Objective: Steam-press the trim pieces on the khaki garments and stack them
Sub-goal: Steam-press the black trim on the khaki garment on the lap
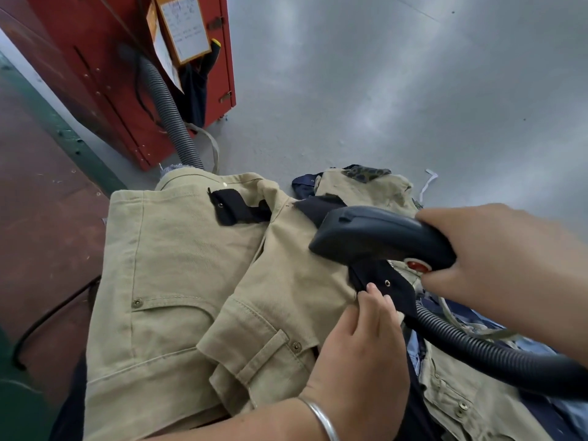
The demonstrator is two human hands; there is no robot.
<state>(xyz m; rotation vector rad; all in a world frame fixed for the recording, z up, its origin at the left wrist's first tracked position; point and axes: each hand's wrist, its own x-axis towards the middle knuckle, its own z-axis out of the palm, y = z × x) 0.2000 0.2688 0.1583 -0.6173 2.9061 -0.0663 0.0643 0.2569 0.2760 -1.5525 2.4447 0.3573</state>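
Centre of frame: a pile of khaki garments (178,281) lies spread from lower left to right of centre, waistbands and belt loops uppermost. A dark trim piece (234,210) with a metal eyelet sits on the upper edge of the leftmost garment, just above centre. A second dark trim piece (386,283), also with an eyelet, lies right of centre on the top garment.

Right hand (496,262), entering from the right edge, grips the handle of a black steam iron (378,238); fingers are curled round the handle, thumb just beside the red button (417,265). The iron's head sits over the second trim piece (contact with the cloth cannot be told). A black ribbed hose (496,354) runs from the iron toward the lower right.

Left hand (362,354), lower centre, wears a silver bangle (321,418) at the wrist. Its fingers are straight and close together, tips pressing the edge of the second trim piece.

Upper left: a red cabinet (105,74) with a clipboard (184,27) hanging on it and a grey ribbed hose (168,106) descending to the garments. Grey floor (397,90) fills the upper right. More khaki and blue cloth (471,405) lies at lower right.
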